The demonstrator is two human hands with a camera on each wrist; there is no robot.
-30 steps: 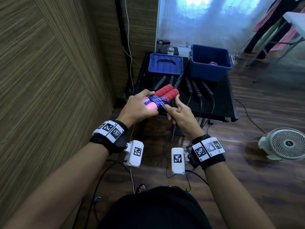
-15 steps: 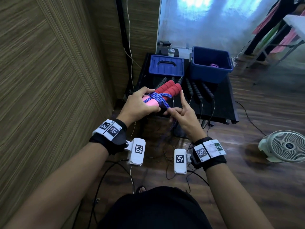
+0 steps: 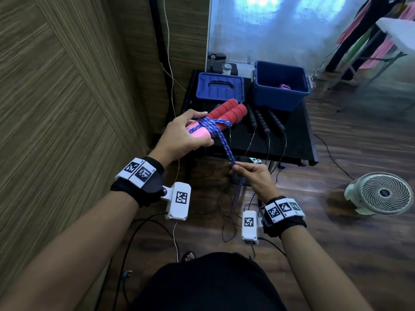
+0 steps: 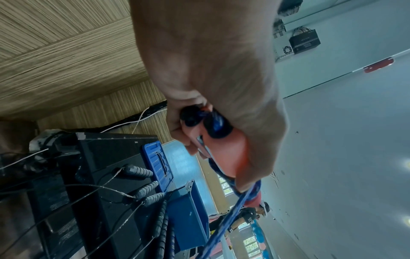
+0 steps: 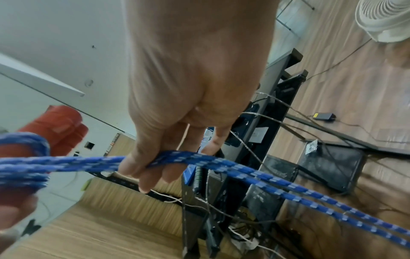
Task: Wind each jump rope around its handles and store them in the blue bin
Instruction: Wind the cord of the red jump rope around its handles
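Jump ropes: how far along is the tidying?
Done: something pink already lies in the blue bin, probably a stored rope. In hand: the left hand grips the red handles, with a few turns of blue rope around them; the right hand pinches the rest, which hangs toward the floor. Left: black-handled ropes lie unwound on the black table.

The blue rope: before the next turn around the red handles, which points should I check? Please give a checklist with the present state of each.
1. Left hand grips both red handles together: ok.
2. Right hand pinches the blue rope: ok.
3. Rope taut between handles and right hand: ok.
4. Turns already on the handles lie snug: ok.
5. Loose rope hanging below the right hand is free of the floor cables: cannot tell.
6. Blue bin open, with its lid set beside it: ok.
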